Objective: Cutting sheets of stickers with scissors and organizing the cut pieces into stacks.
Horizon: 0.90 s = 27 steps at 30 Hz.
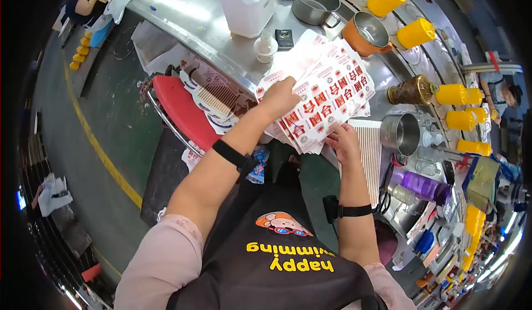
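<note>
Printed white sheets (332, 96) with large red characters lie fanned in a loose pile at the near edge of the metal table (191, 24). My left hand (280, 96) grips the left side of the sheets, fingers bent over their edge. At their lower right corner, my right hand (344, 142) pinches the sheets between thumb and fingers. How many sheets each hand has hold of is hidden. Beside my right hand, a striped, ribbed stack (367, 144) sticks out from under the pile.
Behind the sheets stand a white jug (246, 11), a small black box (284, 38), a grey pot (315, 5) and an orange pot (366, 33). A metal cup (400, 134) and brown jar (410, 90) are on the right. A red chair (180, 110) stands left.
</note>
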Tool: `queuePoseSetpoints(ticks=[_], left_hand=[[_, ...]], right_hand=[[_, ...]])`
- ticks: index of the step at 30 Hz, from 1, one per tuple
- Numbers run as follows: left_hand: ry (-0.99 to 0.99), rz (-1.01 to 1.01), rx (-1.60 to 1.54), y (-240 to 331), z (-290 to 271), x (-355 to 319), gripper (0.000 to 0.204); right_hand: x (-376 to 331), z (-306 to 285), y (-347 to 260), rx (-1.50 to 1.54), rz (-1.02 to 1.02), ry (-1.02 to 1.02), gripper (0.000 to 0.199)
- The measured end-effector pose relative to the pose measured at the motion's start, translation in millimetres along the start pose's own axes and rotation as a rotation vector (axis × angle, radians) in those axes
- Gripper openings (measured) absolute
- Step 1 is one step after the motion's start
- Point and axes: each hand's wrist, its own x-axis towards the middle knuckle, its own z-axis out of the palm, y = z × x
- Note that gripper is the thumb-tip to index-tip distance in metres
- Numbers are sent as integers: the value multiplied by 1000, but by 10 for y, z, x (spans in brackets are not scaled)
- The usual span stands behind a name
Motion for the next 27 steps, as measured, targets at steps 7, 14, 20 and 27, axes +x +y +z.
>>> queuePoseSetpoints(ticks=[7,14,20,27], left_hand=[[53,-52,469,-88,-222,194,41],[81,-19,356,-233,-221,242,39],[199,154,544,88,-224,-159,31],[132,49,-6,102,-135,-468,47]], right_hand=[[-169,-6,26,33,17,-128,33],[-152,-7,-62,100,80,-164,23],[-81,-45,-56,55,70,-142,25],[-94,-36,-41,25,60,-156,30]])
